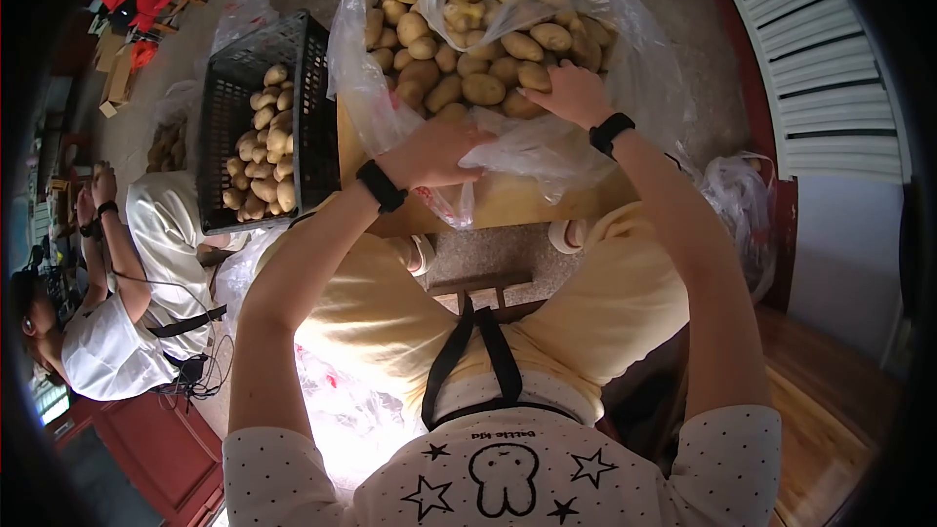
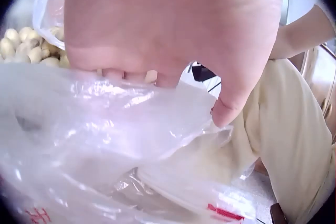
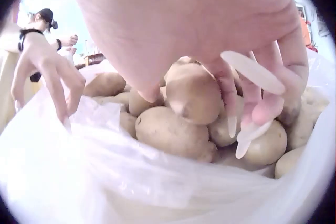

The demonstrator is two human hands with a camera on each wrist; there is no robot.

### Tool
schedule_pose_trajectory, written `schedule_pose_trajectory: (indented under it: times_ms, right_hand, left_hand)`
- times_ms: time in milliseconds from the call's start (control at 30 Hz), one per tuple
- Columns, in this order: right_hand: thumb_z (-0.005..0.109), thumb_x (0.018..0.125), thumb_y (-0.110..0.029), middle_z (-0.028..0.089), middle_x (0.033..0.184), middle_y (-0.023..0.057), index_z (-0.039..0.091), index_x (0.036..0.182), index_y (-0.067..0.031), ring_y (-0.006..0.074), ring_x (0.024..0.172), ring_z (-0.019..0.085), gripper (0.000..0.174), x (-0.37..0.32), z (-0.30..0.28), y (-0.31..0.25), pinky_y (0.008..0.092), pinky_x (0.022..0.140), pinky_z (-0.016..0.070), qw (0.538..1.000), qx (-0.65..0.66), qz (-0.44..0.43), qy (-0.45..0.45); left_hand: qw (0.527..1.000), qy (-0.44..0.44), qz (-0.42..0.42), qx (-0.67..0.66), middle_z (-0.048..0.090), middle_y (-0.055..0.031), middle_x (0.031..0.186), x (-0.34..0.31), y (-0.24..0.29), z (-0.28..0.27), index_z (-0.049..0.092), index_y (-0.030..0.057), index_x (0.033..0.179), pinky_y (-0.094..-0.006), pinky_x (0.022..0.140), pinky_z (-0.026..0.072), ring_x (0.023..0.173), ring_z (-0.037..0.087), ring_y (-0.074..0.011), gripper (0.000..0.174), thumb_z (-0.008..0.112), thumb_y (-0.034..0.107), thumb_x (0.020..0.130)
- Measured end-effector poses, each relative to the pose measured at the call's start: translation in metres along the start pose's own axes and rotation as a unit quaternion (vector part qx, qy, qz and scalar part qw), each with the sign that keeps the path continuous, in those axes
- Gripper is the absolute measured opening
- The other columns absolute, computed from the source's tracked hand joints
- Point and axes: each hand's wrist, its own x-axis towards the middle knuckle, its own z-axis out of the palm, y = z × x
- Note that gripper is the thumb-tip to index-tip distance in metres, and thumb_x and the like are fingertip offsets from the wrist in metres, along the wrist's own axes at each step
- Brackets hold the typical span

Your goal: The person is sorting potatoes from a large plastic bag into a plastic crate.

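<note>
A big clear plastic bag full of potatoes stands open in front of me. My left hand rests on the bag's near rim, palm down, with its thumb spread away from the fingers. In the left wrist view, plastic covers the fingertips and the thumb stands out beside it. My right hand reaches into the bag. Its thumb and bent fingers lie either side of one potato, whose top is hidden under the palm; more potatoes lie beneath.
On the left stands a black plastic crate partly filled with potatoes. Beyond it, another person sits with raised hands. The bag stands on a wooden surface before my knees. Another plastic bag lies at the right.
</note>
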Motion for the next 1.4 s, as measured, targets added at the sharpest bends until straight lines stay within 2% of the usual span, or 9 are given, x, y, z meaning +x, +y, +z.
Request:
schedule_pose_trajectory:
  times_ms: [133, 233, 400, 633, 733, 833, 1067, 1267, 1400]
  right_hand:
    - [0.052, 0.078, -0.064, 0.052, 0.055, 0.0058, 0.064, 0.071, -0.0039, 0.0206, 0.054, 0.058, 0.062, 0.010, -0.033, -0.005, 0.0315, 0.050, 0.0444, 0.960, 0.205, 0.111, -0.154]
    - [0.048, 0.080, -0.066, 0.052, 0.061, -0.0037, 0.064, 0.083, -0.0098, 0.0040, 0.047, 0.036, 0.059, 0.006, -0.063, -0.022, 0.0187, 0.045, 0.0254, 0.772, 0.543, 0.142, -0.298]
    - [0.045, 0.081, -0.067, 0.057, 0.078, -0.0034, 0.057, 0.104, -0.0120, 0.0053, 0.062, 0.047, 0.060, -0.009, -0.095, -0.047, 0.0193, 0.054, 0.0313, 0.700, 0.597, 0.076, -0.385]
    - [0.027, 0.087, -0.066, 0.057, 0.070, -0.0042, 0.063, 0.102, -0.0093, 0.0038, 0.062, 0.047, 0.069, -0.002, -0.107, -0.043, 0.0172, 0.050, 0.0308, 0.629, 0.579, 0.018, -0.519]
    - [0.024, 0.091, -0.061, 0.048, 0.059, -0.0025, 0.061, 0.094, -0.0047, 0.0048, 0.048, 0.039, 0.067, -0.010, -0.123, -0.029, 0.0187, 0.045, 0.0315, 0.793, 0.475, 0.036, -0.381]
    - [0.038, 0.088, -0.062, 0.052, 0.061, -0.0011, 0.064, 0.089, -0.0047, 0.0053, 0.050, 0.049, 0.063, -0.004, -0.114, -0.005, 0.0193, 0.044, 0.0366, 0.851, 0.410, 0.034, -0.326]
    - [0.052, 0.091, -0.039, 0.060, 0.069, 0.0055, 0.059, 0.085, -0.0002, 0.0114, 0.057, 0.057, 0.039, -0.016, -0.091, 0.001, 0.0265, 0.048, 0.0447, 0.889, 0.340, -0.019, -0.306]
    - [0.052, 0.091, -0.036, 0.061, 0.073, 0.0082, 0.059, 0.090, 0.0022, 0.0147, 0.062, 0.061, 0.038, -0.007, -0.088, 0.018, 0.0309, 0.053, 0.0469, 0.908, 0.309, 0.015, -0.282]
    - [0.057, 0.086, -0.035, 0.065, 0.080, 0.0138, 0.062, 0.095, -0.0011, 0.0261, 0.075, 0.065, 0.036, -0.003, -0.049, 0.035, 0.0384, 0.067, 0.0495, 0.962, 0.201, -0.031, -0.180]
  left_hand:
    - [0.989, 0.117, -0.051, 0.077, 0.054, -0.0145, 0.110, -0.004, 0.009, -0.027, 0.050, 0.0093, 0.123, -0.0385, 0.083, 0.0459, 0.099, 0.054, -0.0331, 0.052, 0.063, 0.032, 0.079]
    - [0.962, 0.261, -0.072, 0.035, 0.054, -0.0135, 0.113, -0.005, 0.015, -0.049, 0.047, 0.0081, 0.127, -0.0358, 0.089, 0.0441, 0.105, 0.053, -0.0307, 0.057, 0.068, 0.027, 0.077]
    - [0.947, 0.225, 0.087, -0.213, 0.052, -0.0122, 0.121, -0.007, 0.020, -0.074, 0.043, 0.0066, 0.131, -0.0334, 0.098, 0.0372, 0.118, 0.045, -0.0260, 0.075, 0.080, 0.017, 0.066]
    - [0.960, 0.267, 0.049, -0.064, 0.058, -0.0152, 0.113, -0.028, 0.023, -0.090, 0.055, 0.0021, 0.116, -0.0353, 0.083, 0.0468, 0.098, 0.058, -0.0306, 0.057, 0.078, 0.023, 0.068]
    - [0.941, 0.327, -0.085, -0.027, 0.065, -0.0157, 0.096, -0.064, -0.020, -0.100, 0.061, 0.0024, 0.106, -0.0359, 0.079, 0.0484, 0.088, 0.062, -0.0308, 0.051, 0.069, 0.043, 0.075]
    - [0.877, 0.237, -0.418, -0.012, 0.066, -0.0182, 0.089, -0.122, -0.091, -0.102, 0.062, 0.0022, 0.106, -0.0381, 0.077, 0.0484, 0.089, 0.063, -0.0319, 0.067, 0.060, 0.061, 0.075]
    - [0.621, 0.118, -0.774, 0.039, 0.052, -0.0116, 0.130, -0.246, -0.179, -0.026, 0.056, 0.0086, 0.123, -0.0420, 0.098, 0.0381, 0.123, 0.045, -0.0296, 0.070, 0.043, 0.061, 0.079]
    - [0.590, 0.039, -0.803, 0.075, 0.043, -0.0073, 0.137, -0.258, -0.184, -0.003, 0.041, 0.0159, 0.135, -0.0433, 0.098, 0.0369, 0.127, 0.039, -0.0271, 0.070, 0.055, 0.053, 0.077]
    - [0.712, 0.148, -0.666, 0.166, 0.046, -0.0118, 0.131, -0.212, -0.178, -0.039, 0.048, 0.0167, 0.128, -0.0476, 0.096, 0.0382, 0.122, 0.041, -0.0334, 0.061, 0.053, 0.051, 0.079]
